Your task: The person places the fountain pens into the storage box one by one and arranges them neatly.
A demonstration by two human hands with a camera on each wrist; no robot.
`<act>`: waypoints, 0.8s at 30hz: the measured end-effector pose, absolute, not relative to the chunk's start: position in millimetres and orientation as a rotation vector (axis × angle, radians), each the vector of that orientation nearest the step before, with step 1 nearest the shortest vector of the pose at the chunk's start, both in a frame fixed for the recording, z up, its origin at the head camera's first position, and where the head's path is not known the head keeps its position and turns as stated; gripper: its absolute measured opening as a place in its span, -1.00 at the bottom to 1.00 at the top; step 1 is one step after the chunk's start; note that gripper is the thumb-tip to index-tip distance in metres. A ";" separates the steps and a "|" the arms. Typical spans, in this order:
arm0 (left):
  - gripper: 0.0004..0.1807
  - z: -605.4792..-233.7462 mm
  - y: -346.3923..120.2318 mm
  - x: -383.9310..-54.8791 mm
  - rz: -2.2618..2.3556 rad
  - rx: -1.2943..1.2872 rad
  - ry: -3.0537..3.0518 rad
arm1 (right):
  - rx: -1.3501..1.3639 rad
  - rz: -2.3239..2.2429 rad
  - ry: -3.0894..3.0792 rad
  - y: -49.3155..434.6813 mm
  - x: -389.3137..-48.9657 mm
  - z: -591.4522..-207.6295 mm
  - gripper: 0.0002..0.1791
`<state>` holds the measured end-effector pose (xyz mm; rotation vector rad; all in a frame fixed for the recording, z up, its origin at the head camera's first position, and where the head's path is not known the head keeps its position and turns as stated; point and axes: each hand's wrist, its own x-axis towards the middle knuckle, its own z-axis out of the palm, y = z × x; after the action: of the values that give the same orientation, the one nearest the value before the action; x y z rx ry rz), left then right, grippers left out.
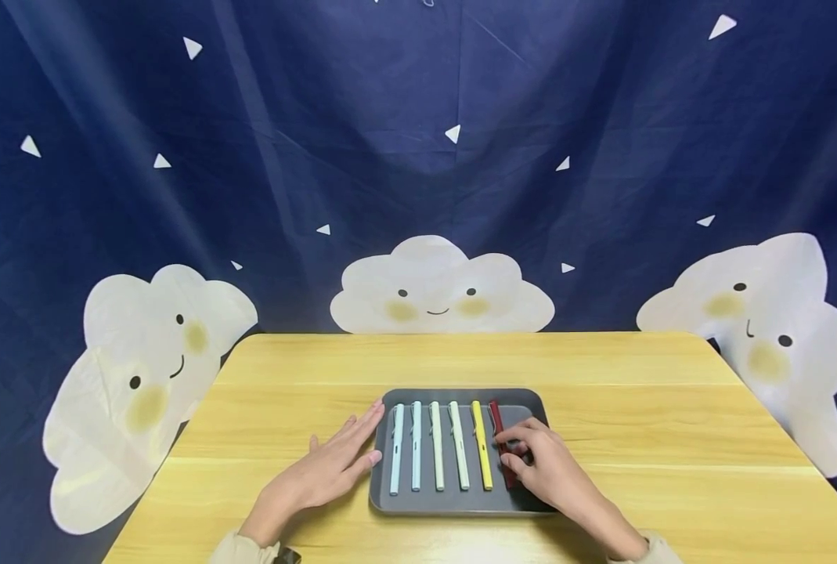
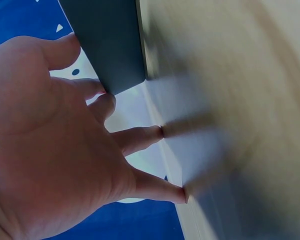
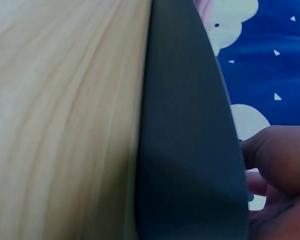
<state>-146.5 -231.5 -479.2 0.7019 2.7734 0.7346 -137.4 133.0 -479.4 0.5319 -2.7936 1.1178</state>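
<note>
A dark grey tray [image 1: 460, 503] lies on the table with several capped pens in a row, clips toward the far side. Rightmost is a dark red pen [image 1: 496, 417], tilted slightly; the fingertips and thumb of my right hand [image 1: 548, 468] pinch it around its middle, hiding part of it. Beside it lies a yellow pen [image 1: 482, 446]. Further left are two pale green pens [image 1: 437, 446] and two light blue pens [image 1: 396, 450]. My left hand [image 1: 330, 468] has its fingers extended, touching the tray's left rim; in the left wrist view, its fingers are spread by the tray's side [image 2: 110, 45].
The tray sits near the front middle of a light wooden table [image 1: 284, 407]. Behind it hangs a dark blue curtain [image 1: 390, 157] with white triangles and smiling clouds. The tray's outer wall [image 3: 190, 130] fills the middle of the right wrist view.
</note>
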 end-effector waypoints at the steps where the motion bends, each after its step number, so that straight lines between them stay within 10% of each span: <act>1: -0.25 -479.3 -231.4 -146.8 0.732 0.703 2.775 | 0.547 1.133 -2.777 135.1 -137.0 -478.9 -0.77; 24: -0.23 -478.0 -234.2 -150.5 0.770 0.700 2.760 | 0.537 1.319 -2.517 169.1 -151.1 -473.2 -0.76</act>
<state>-150.5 -234.2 -478.0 0.7000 2.7597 0.7695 -151.1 169.1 -473.2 0.5367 -2.5174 1.3186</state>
